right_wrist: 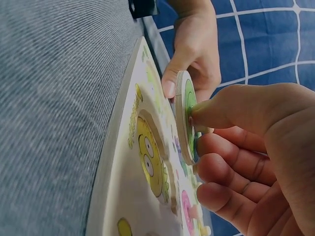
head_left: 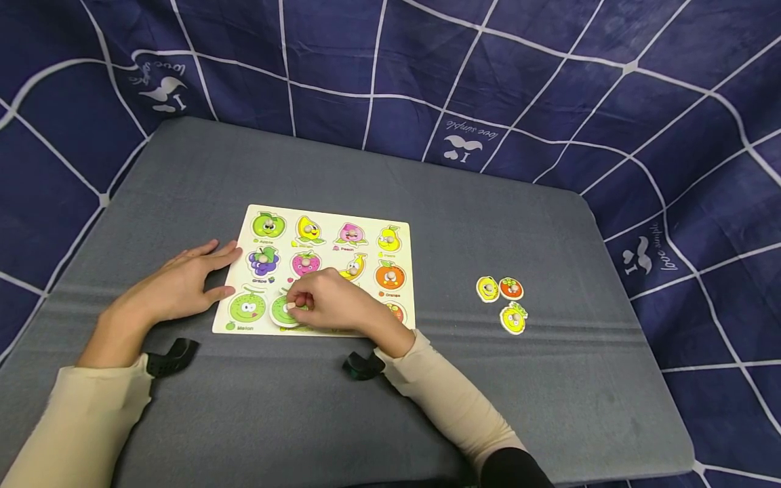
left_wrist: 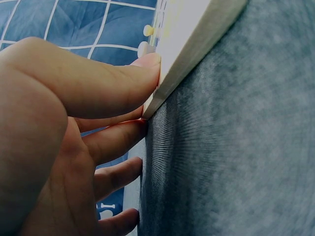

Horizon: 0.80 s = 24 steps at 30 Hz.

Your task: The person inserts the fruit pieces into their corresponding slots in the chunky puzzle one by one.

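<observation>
My right hand [head_left: 332,301] pinches a round green melon puzzle piece [right_wrist: 188,118] by its small knob. The piece is held just above the wooden fruit puzzle board [head_left: 329,215], beside the printed melon recess [head_left: 247,308] at its near left corner. In the right wrist view, the disc stands apart from the board's face. My left hand [head_left: 177,281] lies at the board's left edge, fingers extended. Its thumb [left_wrist: 133,81] touches that edge in the left wrist view. Knobbed pieces such as the apple [head_left: 268,225] and grapes [head_left: 263,261] sit in the upper rows; my right hand hides part of the bottom row.
Right of the board, three loose pieces lie close together on the grey table [head_left: 549,393]: a yellow one [head_left: 487,289], a red-orange one [head_left: 511,289] and a pineapple [head_left: 514,318]. A dark blue gridded cloth [head_left: 329,61] surrounds the table's far and side edges.
</observation>
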Motion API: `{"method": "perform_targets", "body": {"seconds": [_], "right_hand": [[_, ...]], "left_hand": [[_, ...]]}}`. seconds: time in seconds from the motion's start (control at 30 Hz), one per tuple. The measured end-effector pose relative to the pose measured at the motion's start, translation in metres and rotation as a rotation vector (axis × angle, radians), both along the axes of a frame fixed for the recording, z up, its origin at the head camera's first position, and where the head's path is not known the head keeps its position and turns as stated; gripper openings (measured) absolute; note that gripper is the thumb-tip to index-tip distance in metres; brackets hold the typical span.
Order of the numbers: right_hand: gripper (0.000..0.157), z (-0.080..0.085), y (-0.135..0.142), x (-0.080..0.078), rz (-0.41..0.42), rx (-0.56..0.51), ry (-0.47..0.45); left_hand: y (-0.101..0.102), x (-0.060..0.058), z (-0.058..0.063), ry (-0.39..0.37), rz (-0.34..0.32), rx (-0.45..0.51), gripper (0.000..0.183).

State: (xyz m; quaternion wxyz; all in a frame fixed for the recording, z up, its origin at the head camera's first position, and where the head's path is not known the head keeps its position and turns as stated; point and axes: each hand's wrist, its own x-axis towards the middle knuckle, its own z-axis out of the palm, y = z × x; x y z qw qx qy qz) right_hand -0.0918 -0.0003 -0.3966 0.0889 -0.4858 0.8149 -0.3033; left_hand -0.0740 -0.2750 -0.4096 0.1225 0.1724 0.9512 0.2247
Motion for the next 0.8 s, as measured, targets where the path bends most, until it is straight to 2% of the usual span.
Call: {"method": "perform_targets", "body": {"seconds": [0.5,0.8], "right_hand": [[0.005,0.0,-0.013,-0.004,-0.03,0.048,-0.018],[0.008,0.0,-0.027,-0.005,-0.035,0.07,-0.042]], "left_hand": [[0.0,-0.001,0.001,-0.013,-0.004,0.002,0.072],[-0.001,-0.001,0.0,0.006,-0.009,0.012,0.071]]}}
